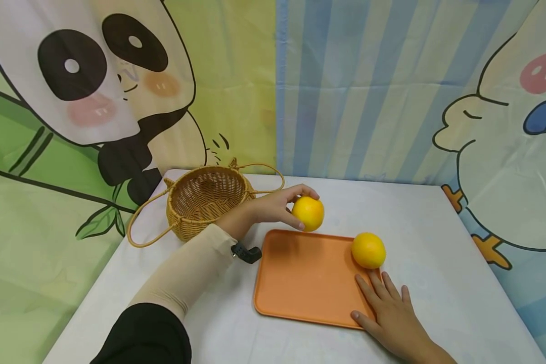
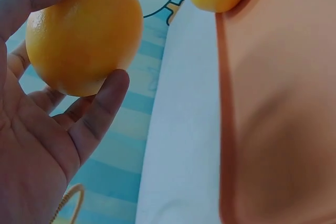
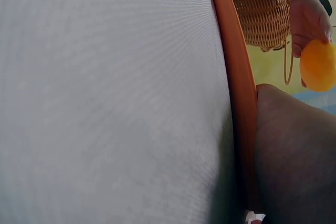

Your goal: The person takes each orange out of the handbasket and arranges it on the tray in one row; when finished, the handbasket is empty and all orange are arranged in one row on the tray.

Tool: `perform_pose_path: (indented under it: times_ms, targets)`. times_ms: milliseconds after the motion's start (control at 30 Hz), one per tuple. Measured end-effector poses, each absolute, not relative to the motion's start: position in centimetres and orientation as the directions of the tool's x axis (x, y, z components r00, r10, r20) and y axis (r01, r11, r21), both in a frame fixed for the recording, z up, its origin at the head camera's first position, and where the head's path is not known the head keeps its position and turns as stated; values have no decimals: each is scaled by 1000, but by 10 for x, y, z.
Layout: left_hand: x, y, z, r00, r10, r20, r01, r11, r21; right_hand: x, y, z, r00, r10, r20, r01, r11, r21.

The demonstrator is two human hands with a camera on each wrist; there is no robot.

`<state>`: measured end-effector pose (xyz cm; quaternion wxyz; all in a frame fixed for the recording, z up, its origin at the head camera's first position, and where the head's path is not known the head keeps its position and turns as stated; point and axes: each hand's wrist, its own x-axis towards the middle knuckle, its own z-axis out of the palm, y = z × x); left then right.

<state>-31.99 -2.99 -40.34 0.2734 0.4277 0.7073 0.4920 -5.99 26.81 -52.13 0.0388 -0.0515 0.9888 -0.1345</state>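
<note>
My left hand (image 1: 273,206) holds an orange (image 1: 308,213) between thumb and fingers, over the back left edge of an orange tray (image 1: 307,288). In the left wrist view, that orange (image 2: 86,35) is up off the table, with fingers around its sides. A second orange (image 1: 368,250) sits at the tray's back right corner. Just in front of it my right hand (image 1: 393,316) lies spread over the tray's right side, fingers extended and thumb by the near rim. In the right wrist view, the tray's side (image 3: 239,77) shows beside part of the right hand (image 3: 294,150).
A wicker basket (image 1: 186,212) with two looped handles stands at the table's back left, behind the left forearm. The white-covered table (image 1: 437,242) ends at a cartoon-printed curtain (image 1: 346,91) along the back and sides.
</note>
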Motion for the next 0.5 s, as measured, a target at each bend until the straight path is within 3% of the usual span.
perform_pose_path:
  times_ms: [500]
  targets:
    - [-308,-28,-452,-510,859,-40,328,237,914,-60,267,-521,-992,-114,-62,-92,957,-277]
